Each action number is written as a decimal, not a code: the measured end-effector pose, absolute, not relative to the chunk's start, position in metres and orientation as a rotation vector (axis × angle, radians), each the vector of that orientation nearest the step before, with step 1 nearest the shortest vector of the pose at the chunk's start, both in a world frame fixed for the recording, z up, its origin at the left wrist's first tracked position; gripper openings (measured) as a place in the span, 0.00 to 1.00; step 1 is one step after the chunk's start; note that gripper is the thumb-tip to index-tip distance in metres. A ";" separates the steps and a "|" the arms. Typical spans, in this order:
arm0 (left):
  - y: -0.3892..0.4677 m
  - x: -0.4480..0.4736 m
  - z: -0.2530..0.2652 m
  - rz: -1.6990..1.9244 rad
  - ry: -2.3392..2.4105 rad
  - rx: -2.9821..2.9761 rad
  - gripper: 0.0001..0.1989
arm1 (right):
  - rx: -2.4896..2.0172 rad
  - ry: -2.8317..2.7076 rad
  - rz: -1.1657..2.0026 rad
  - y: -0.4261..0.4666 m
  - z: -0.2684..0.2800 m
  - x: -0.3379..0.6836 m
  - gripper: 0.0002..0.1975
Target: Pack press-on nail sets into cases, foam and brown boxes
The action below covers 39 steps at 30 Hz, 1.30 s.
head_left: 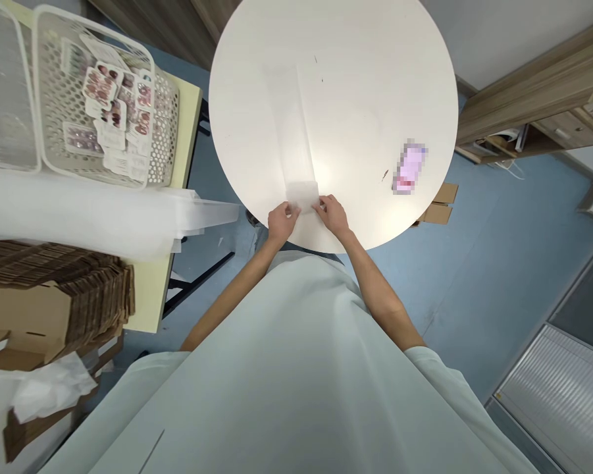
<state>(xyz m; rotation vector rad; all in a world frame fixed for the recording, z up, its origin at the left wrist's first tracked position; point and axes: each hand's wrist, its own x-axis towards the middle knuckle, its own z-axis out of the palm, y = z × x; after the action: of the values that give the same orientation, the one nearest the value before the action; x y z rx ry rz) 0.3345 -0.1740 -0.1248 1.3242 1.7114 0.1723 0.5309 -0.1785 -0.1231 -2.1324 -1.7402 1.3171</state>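
A long strip of translucent white packing sheet (295, 131) lies lengthwise on the round white table (370, 72). Its near end is doubled over into a flat, squarish bundle (303, 195) close to the table's front edge. Whether something lies inside that bundle, I cannot tell. My left hand (282, 222) pinches the bundle's lower left corner between thumb and fingers. On the opposite side, my right hand (332, 214) pinches its right edge the same way.
To the right on the table lies a blurred pinkish phone-like object (409, 168). At left, a yellow side table (145, 316) carries a perforated white basket (165, 131) of carded press-on nails (109, 108), a pile of white sheets (103, 214) and stacked flattened cardboard boxes (99, 289).
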 end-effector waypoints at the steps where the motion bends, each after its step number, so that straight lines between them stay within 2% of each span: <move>1: -0.171 0.337 -0.127 0.176 1.756 1.270 0.07 | -2.167 -1.729 1.304 -0.176 -0.124 0.529 0.14; 7: -0.157 0.346 -0.134 0.177 1.884 1.096 0.07 | -2.337 -1.584 1.283 -0.163 -0.128 0.518 0.10; 14: -0.159 0.348 -0.134 0.098 1.870 1.189 0.08 | -2.391 -1.635 1.224 -0.161 -0.123 0.514 0.13; 16: -0.161 0.349 -0.132 0.117 1.871 1.262 0.12 | -2.289 -1.772 1.128 -0.161 -0.120 0.512 0.13; 20: -0.163 0.354 -0.131 0.301 1.802 1.638 0.27 | -2.024 -2.103 0.993 -0.158 -0.116 0.507 0.18; 26: -0.153 0.352 -0.144 0.234 1.334 1.892 0.30 | -1.857 -2.292 1.091 -0.148 -0.116 0.522 0.18; 31: -0.147 0.341 -0.149 0.205 1.348 1.840 0.31 | -1.735 -2.344 1.191 -0.149 -0.123 0.537 0.34; 36: -0.147 0.333 -0.142 0.188 1.327 1.862 0.31 | -1.724 -2.351 1.160 -0.154 -0.128 0.542 0.36; 39: -0.156 0.327 -0.139 0.146 1.289 1.893 0.37 | -1.723 -2.349 1.140 -0.164 -0.132 0.544 0.37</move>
<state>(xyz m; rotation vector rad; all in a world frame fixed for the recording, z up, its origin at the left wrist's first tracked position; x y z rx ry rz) 0.3274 -0.1561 -0.1386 1.8925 1.2886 0.1456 0.5437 -0.1644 -0.1318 -1.7225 -2.3492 1.1401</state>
